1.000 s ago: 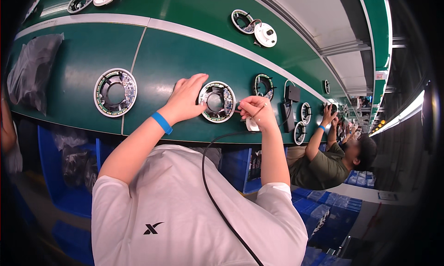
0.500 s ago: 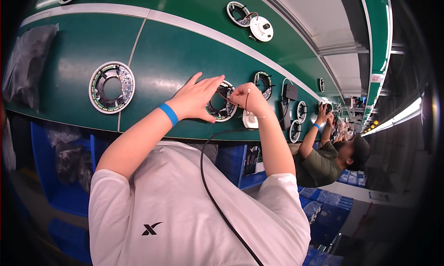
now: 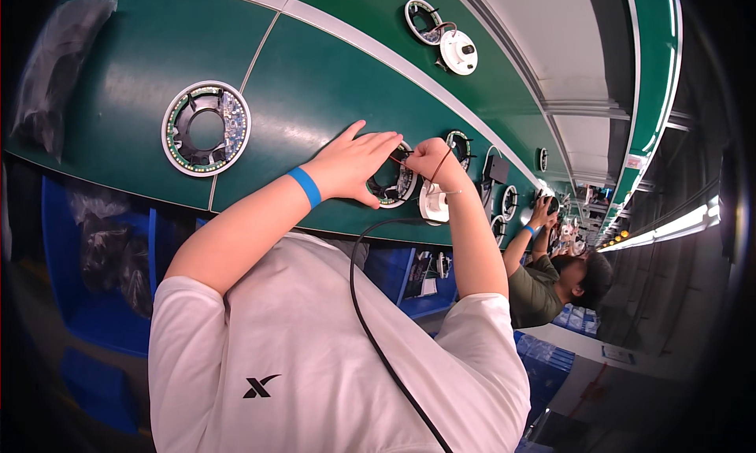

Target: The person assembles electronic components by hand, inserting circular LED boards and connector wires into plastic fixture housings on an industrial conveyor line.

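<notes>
from my end i see the ring-shaped assembly (image 3: pixel 403 187) lying on the green bench (image 3: pixel 315 79), in front of the person and close to the near edge; it has a pale outer rim, a board with small lights set around it and a dark inner part, though both hands cover much of it; the left hand (image 3: pixel 353 166) is spread wide, its fingers reaching over the far side of the ring and its thumb by the near left rim, so the ring sits partly in the gap between them; whether every fingertip touches, i cannot tell; the right hand (image 3: pixel 429 161) is over the ring's right side, its fingers drawn together and pinching a thin reddish-brown wire (image 3: pixel 450 163); the wire's far end hangs over by the wrist, with a small pale tip; the exact grip is hidden from me by the curled fingers; just beside the ring, below the right hand, i make out a white round piece (image 3: pixel 432 204), partly behind the forearm; a second ring (image 3: pixel 235 124) lies well apart to the left, its blue board section and black centre plain to see.
</notes>
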Demonstrator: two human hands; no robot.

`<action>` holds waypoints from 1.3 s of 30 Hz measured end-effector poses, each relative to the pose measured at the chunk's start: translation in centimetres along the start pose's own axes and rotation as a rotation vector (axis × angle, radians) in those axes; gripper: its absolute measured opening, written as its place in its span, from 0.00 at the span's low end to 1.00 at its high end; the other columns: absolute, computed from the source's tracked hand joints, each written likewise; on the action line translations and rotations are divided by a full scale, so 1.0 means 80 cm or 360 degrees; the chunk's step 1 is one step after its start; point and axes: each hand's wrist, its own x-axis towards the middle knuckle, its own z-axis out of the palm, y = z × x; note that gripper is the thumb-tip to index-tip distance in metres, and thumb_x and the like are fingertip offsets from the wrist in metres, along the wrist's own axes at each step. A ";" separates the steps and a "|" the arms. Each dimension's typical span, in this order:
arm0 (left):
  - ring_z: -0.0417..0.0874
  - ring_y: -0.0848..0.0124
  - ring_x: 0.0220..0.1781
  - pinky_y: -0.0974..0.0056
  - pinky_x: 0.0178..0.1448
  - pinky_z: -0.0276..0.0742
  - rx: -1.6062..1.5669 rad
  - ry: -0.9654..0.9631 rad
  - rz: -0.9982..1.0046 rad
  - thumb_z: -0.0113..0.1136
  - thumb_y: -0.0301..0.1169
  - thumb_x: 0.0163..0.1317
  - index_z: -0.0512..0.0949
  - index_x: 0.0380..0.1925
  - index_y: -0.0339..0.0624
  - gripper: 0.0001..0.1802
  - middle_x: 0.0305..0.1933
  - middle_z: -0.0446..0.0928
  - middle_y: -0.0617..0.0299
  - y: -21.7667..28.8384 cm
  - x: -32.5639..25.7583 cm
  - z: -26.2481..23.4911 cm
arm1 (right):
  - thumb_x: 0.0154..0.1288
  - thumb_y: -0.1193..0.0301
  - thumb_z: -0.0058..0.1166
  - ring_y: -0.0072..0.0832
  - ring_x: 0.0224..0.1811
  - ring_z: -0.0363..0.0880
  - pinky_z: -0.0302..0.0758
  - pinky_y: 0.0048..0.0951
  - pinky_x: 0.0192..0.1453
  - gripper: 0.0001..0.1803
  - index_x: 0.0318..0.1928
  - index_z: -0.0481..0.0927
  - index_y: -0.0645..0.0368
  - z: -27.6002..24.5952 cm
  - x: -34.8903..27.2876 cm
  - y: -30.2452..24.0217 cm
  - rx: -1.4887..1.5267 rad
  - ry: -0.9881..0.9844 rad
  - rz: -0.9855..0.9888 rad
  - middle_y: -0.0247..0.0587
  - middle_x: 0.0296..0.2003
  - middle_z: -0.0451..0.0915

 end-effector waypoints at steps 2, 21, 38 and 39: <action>0.64 0.61 0.80 0.43 0.86 0.46 -0.0003 0.0000 0.0001 0.80 0.56 0.42 0.56 0.78 0.38 0.67 0.79 0.63 0.52 0.000 0.000 0.001 | 0.50 0.69 0.66 0.25 0.19 0.75 0.74 0.33 0.26 0.12 0.23 0.83 0.68 0.000 0.002 -0.002 -0.0038 -0.0002 0.0013 0.42 0.14 0.76; 0.63 0.61 0.81 0.44 0.86 0.45 0.0032 -0.0012 -0.0002 0.79 0.58 0.42 0.58 0.77 0.38 0.66 0.79 0.62 0.52 -0.002 0.000 0.005 | 0.47 0.68 0.64 0.46 0.28 0.86 0.81 0.41 0.37 0.16 0.30 0.85 0.73 -0.002 0.013 -0.015 -0.0423 -0.0064 0.0100 0.64 0.24 0.80; 0.64 0.61 0.81 0.44 0.86 0.45 0.0056 -0.0061 -0.0023 0.80 0.58 0.43 0.58 0.77 0.37 0.66 0.79 0.62 0.52 -0.001 0.001 0.001 | 0.58 0.71 0.73 0.19 0.18 0.73 0.68 0.28 0.21 0.15 0.24 0.79 0.65 -0.028 0.010 -0.014 0.0062 -0.0348 0.0114 0.35 0.17 0.78; 0.64 0.61 0.81 0.44 0.86 0.45 0.0050 -0.0069 -0.0027 0.80 0.58 0.43 0.58 0.77 0.37 0.66 0.79 0.63 0.53 0.000 0.001 0.000 | 0.57 0.71 0.75 0.18 0.18 0.73 0.68 0.27 0.21 0.17 0.23 0.78 0.64 -0.029 0.010 -0.017 0.0069 -0.0308 0.0110 0.34 0.17 0.78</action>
